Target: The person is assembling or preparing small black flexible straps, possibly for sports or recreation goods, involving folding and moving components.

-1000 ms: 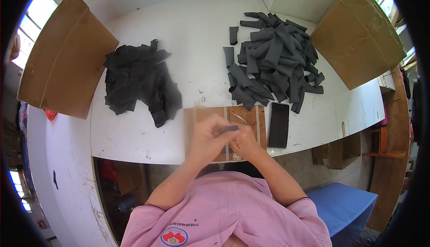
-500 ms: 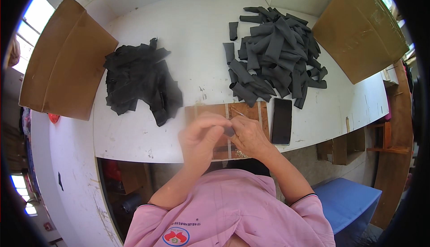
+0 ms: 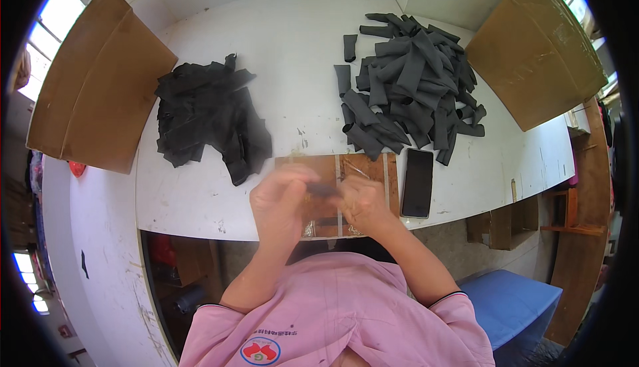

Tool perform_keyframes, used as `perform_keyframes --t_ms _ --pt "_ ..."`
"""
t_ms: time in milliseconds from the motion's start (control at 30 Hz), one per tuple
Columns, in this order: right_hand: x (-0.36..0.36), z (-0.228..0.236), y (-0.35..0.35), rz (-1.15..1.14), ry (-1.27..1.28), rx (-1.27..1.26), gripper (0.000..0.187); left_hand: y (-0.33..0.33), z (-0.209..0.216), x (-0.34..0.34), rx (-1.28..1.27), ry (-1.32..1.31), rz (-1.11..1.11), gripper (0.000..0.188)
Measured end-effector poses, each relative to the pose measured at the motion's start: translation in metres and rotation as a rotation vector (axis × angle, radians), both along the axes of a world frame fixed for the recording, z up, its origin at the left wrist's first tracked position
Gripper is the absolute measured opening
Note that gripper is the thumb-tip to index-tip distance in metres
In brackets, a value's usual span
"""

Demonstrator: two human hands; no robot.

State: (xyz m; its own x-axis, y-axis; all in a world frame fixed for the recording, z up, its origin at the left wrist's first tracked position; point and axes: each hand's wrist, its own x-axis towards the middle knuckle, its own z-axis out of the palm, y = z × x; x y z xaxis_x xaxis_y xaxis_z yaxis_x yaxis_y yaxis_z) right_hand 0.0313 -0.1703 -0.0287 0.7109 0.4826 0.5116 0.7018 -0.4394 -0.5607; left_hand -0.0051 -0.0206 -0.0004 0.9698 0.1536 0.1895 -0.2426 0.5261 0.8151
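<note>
A dark fabric piece (image 3: 323, 190), smeared by motion, stretches between my two hands above a brown wooden board (image 3: 324, 165). My left hand (image 3: 279, 197) pinches its left end with thumb and fingers. At the other end, my right hand (image 3: 363, 200) is closed around it. Blur hides its exact shape. Beyond the left hand lies a heap of flat black fabric pieces (image 3: 206, 111). A larger pile of dark grey fabric tubes (image 3: 419, 81) spreads behind the right hand. On the board, a thin pale tool (image 3: 356, 170) pokes out past my right hand, and small shiny bits (image 3: 309, 228) lie near the front edge.
Right of the board a black phone (image 3: 417, 184) lies on the white table (image 3: 200, 210). Cardboard boxes stand at the left (image 3: 100, 87) and right (image 3: 536, 51) sides of the tabletop. A blue-covered stool (image 3: 509, 304) is below, on the right.
My hands have moved apart, the left one shifting left and the right one slightly right. More of the dark fabric piece now shows between them.
</note>
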Motion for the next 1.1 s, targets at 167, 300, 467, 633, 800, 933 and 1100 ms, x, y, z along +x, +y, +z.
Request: perform_keyframes --t_ms 167,300,467,633,800,933,1100 --pt "0.0 -0.006 0.003 0.012 0.108 -0.041 0.024 -0.006 0.001 0.001 0.164 0.028 0.195 0.009" --pt "0.005 0.039 -0.001 0.081 0.03 0.16 0.027 -0.007 0.025 -0.016 0.376 -0.07 0.396 0.01" --pt "0.043 0.073 -0.003 -0.197 0.54 0.556 0.035 -0.001 0.086 -0.03 0.354 -0.285 -0.374 0.006" --pt "0.09 0.044 -0.042 -0.48 0.51 0.309 0.037 -0.017 0.145 -0.02 0.323 -0.475 -0.914 0.012" --pt "0.028 -0.004 -0.073 -0.502 0.641 0.41 0.027 -0.035 0.143 -0.03 0.485 -0.408 -0.83 0.01" --pt "-0.025 -0.011 -0.107 -0.634 0.705 0.393 0.026 -0.059 0.149 -0.037 0.804 -0.585 -0.587 0.007" --pt "-0.065 -0.018 -0.128 -0.757 0.744 0.442 0.031 -0.07 0.148 -0.026 0.494 -0.477 -0.89 0.008"
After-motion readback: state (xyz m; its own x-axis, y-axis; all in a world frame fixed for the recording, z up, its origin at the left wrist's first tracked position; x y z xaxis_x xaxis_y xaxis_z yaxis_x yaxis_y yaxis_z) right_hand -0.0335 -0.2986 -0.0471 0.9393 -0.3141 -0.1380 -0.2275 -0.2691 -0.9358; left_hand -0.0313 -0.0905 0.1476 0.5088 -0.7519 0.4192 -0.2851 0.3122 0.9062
